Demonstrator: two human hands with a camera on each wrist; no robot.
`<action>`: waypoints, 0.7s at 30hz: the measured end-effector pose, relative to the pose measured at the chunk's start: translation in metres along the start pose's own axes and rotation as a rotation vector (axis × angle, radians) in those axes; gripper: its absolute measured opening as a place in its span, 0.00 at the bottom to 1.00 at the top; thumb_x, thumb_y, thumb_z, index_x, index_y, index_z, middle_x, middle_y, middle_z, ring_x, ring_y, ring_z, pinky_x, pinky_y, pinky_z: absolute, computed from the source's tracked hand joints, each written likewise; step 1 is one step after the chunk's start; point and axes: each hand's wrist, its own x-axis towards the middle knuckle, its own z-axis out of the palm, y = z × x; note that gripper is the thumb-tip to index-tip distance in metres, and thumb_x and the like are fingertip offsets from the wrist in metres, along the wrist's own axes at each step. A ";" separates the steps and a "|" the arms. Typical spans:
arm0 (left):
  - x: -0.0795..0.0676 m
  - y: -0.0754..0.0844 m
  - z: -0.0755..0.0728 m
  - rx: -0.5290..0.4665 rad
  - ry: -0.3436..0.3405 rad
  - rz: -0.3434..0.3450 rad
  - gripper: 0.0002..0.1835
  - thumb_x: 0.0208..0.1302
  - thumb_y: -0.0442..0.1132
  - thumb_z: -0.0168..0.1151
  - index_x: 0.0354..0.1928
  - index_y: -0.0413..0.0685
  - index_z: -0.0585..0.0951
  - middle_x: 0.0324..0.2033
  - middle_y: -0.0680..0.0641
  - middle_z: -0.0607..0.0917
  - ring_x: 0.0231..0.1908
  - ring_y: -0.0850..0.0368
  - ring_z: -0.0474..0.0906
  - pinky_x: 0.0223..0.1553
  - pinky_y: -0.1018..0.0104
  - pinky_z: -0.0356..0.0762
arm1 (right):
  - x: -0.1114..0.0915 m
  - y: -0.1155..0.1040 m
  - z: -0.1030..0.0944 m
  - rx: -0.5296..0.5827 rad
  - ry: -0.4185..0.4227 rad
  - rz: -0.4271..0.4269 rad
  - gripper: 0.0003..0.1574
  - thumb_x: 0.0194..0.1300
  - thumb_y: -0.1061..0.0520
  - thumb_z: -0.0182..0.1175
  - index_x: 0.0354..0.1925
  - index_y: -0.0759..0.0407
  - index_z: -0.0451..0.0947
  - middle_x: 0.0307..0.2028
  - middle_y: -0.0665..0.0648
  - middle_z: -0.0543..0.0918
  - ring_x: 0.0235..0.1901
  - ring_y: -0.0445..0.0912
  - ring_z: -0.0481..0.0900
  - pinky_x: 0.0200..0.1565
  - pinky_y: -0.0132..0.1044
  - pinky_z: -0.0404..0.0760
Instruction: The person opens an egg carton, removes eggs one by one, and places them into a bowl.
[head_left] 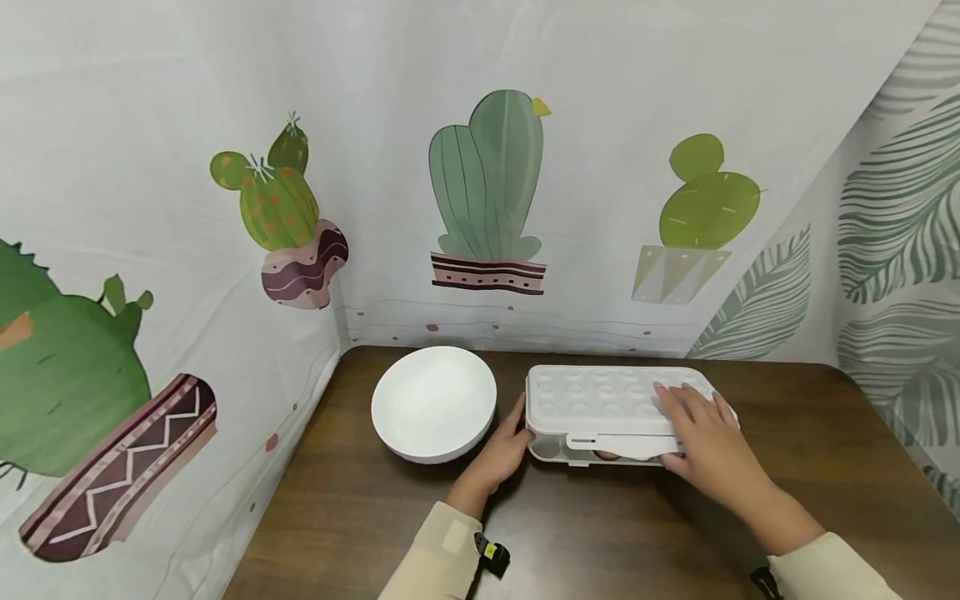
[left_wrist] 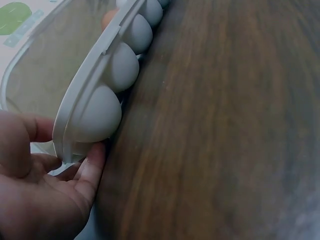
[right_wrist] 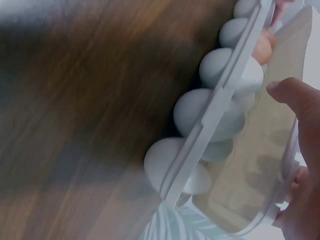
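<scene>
A white egg storage box (head_left: 577, 454) lies on the table, its dimpled lid (head_left: 600, 396) tilted up along the front. My left hand (head_left: 502, 450) grips the left end of the base, thumb above the rim and fingers beneath, plain in the left wrist view. My right hand (head_left: 708, 437) holds the right part of the lid, fingers across its top and thumb by the front edge. Through the front gap, the right wrist view shows several white eggs (right_wrist: 192, 112) in the base and a brown egg (right_wrist: 261, 50). The back row is mostly hidden.
Just left of the box stands a white bowl (head_left: 435, 404), close to my left hand. The brown wooden table (head_left: 600, 533) meets a wall hanging (head_left: 600, 317) printed with cacti behind the box. Leaf-print cloth (head_left: 900, 250) hangs at the right.
</scene>
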 end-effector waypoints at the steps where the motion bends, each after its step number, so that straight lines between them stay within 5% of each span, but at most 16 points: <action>1: 0.000 0.000 0.000 0.017 0.001 0.006 0.41 0.71 0.41 0.48 0.82 0.55 0.45 0.80 0.45 0.51 0.79 0.48 0.48 0.76 0.43 0.52 | 0.000 0.002 -0.001 0.001 0.010 0.004 0.67 0.38 0.54 0.83 0.73 0.63 0.62 0.61 0.71 0.74 0.66 0.68 0.67 0.68 0.71 0.57; 5: 0.001 -0.001 0.000 0.053 -0.002 0.027 0.45 0.65 0.37 0.50 0.82 0.52 0.44 0.80 0.42 0.51 0.77 0.47 0.50 0.74 0.43 0.54 | -0.001 0.007 -0.007 0.012 0.052 0.022 0.64 0.37 0.56 0.83 0.71 0.64 0.64 0.59 0.71 0.74 0.65 0.68 0.67 0.70 0.69 0.54; 11: 0.000 -0.002 0.000 0.073 -0.014 0.026 0.46 0.64 0.37 0.51 0.82 0.52 0.43 0.79 0.40 0.52 0.70 0.48 0.59 0.72 0.48 0.58 | 0.000 0.014 -0.013 0.038 0.144 0.059 0.57 0.39 0.60 0.80 0.67 0.67 0.67 0.56 0.73 0.74 0.59 0.69 0.71 0.61 0.68 0.64; 21: -0.001 -0.001 -0.002 0.081 -0.030 0.031 0.47 0.64 0.36 0.49 0.82 0.52 0.41 0.79 0.41 0.52 0.67 0.48 0.60 0.68 0.50 0.60 | 0.004 0.019 -0.019 0.106 0.214 0.181 0.56 0.42 0.63 0.79 0.68 0.68 0.66 0.59 0.77 0.70 0.55 0.72 0.71 0.50 0.68 0.72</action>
